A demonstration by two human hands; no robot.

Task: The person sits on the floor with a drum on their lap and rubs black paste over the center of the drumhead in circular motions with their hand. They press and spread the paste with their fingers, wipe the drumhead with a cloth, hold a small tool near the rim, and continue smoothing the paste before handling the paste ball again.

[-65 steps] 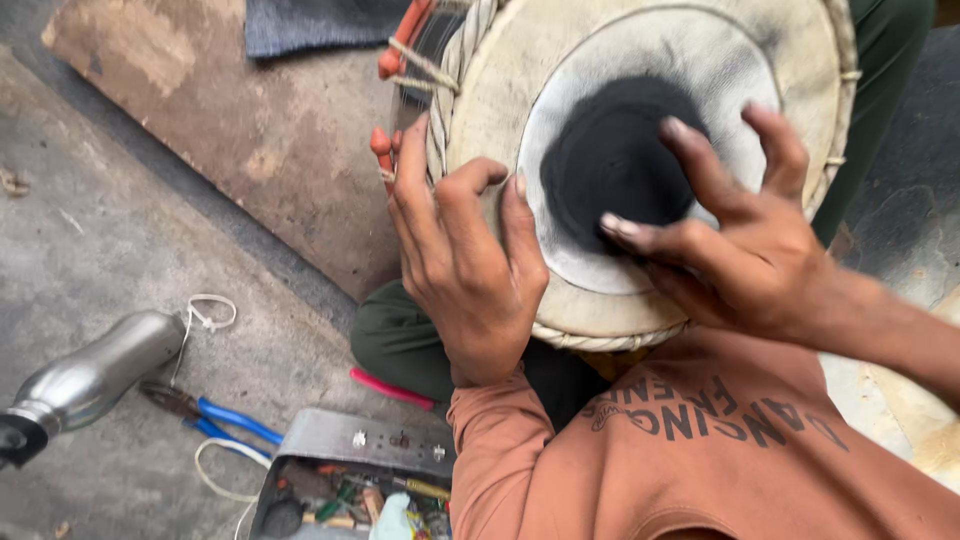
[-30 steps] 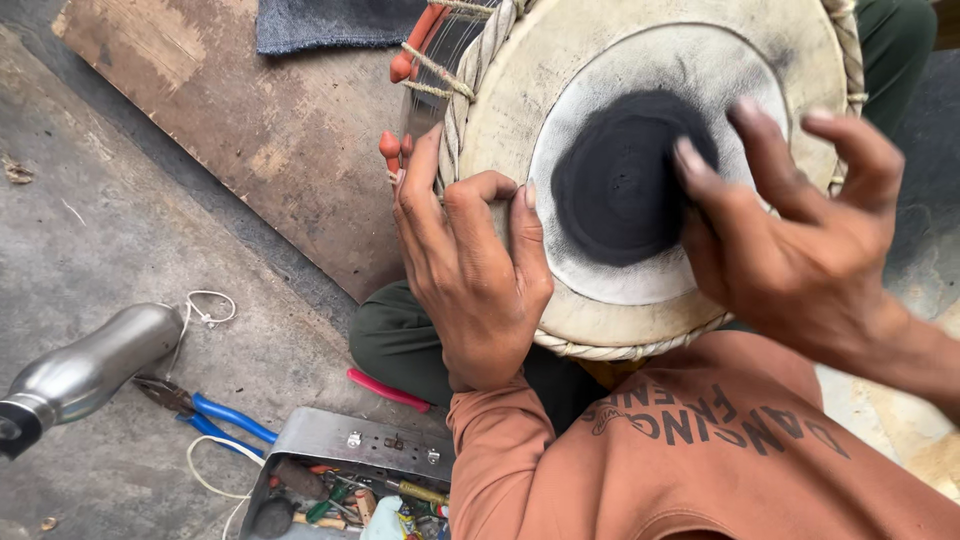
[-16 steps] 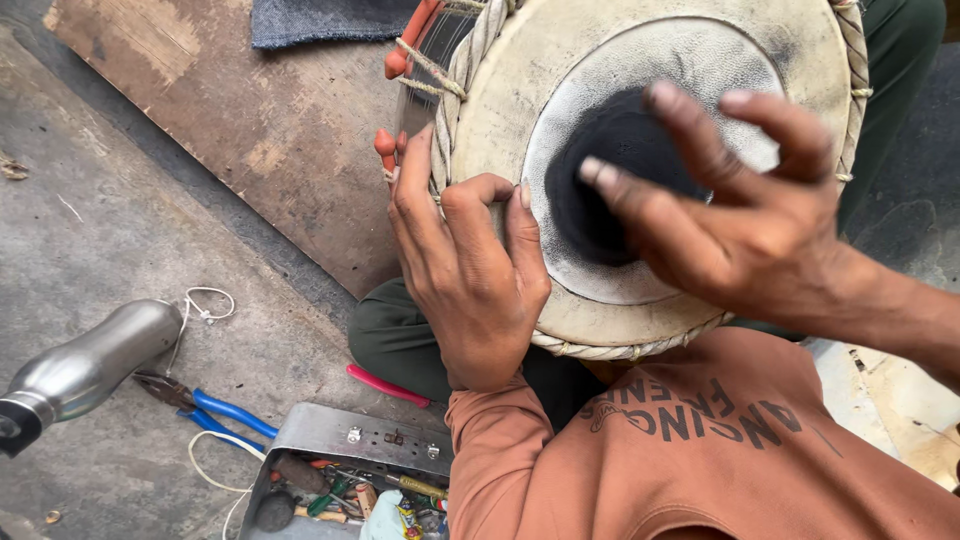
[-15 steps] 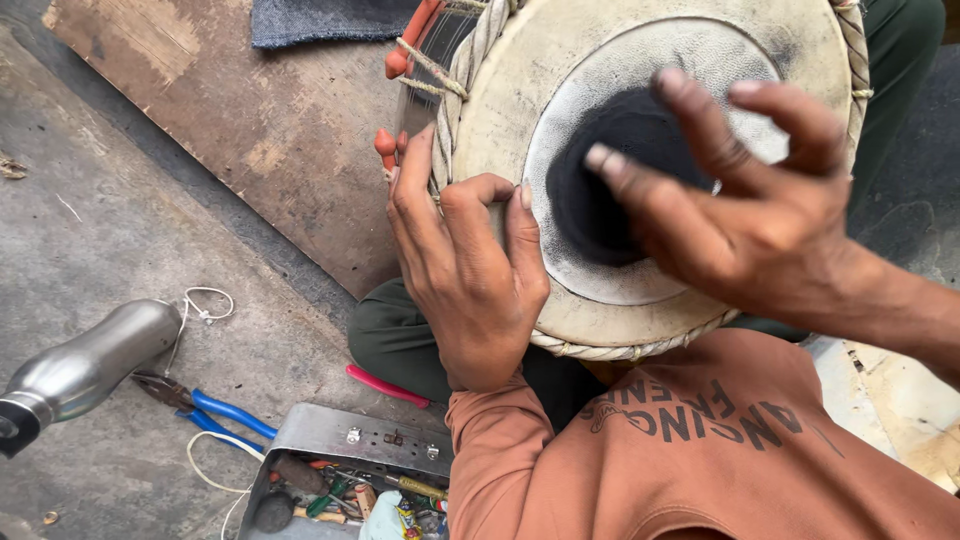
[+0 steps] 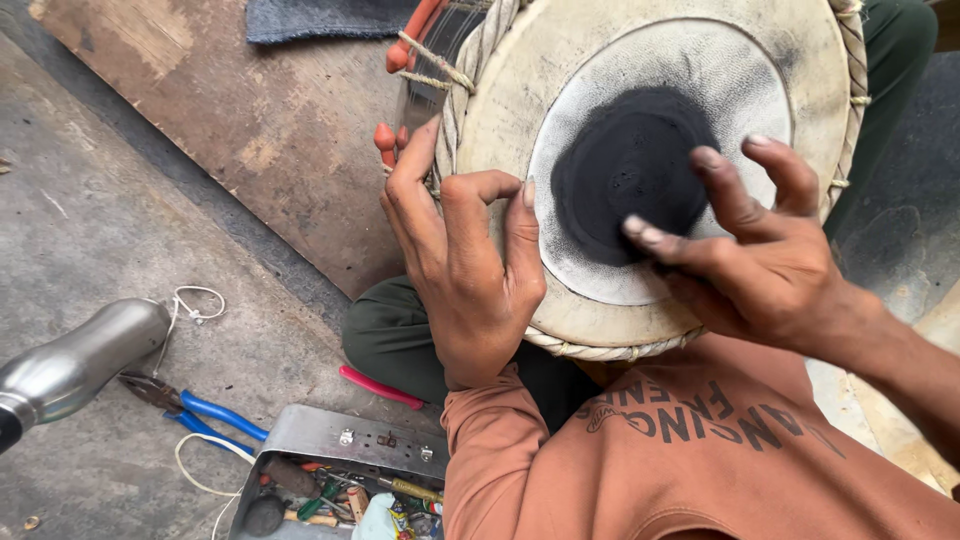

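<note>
Now your left hand [image 5: 465, 275] lies flat on the near-left rim of the round cream hide drum [image 5: 650, 170] in your lap, fingers curled against the skin. Your right hand [image 5: 760, 260], fingers spread, hovers over the black circular patch [image 5: 625, 170]; contact is unclear. Blue-handled pliers [image 5: 195, 410] lie far left beside a grey metal toolbox [image 5: 345, 445].

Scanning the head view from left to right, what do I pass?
Metal flask → blue-handled pliers → open metal toolbox → left hand on the drum's rim → black patch of the drum head → right hand over it.
</note>
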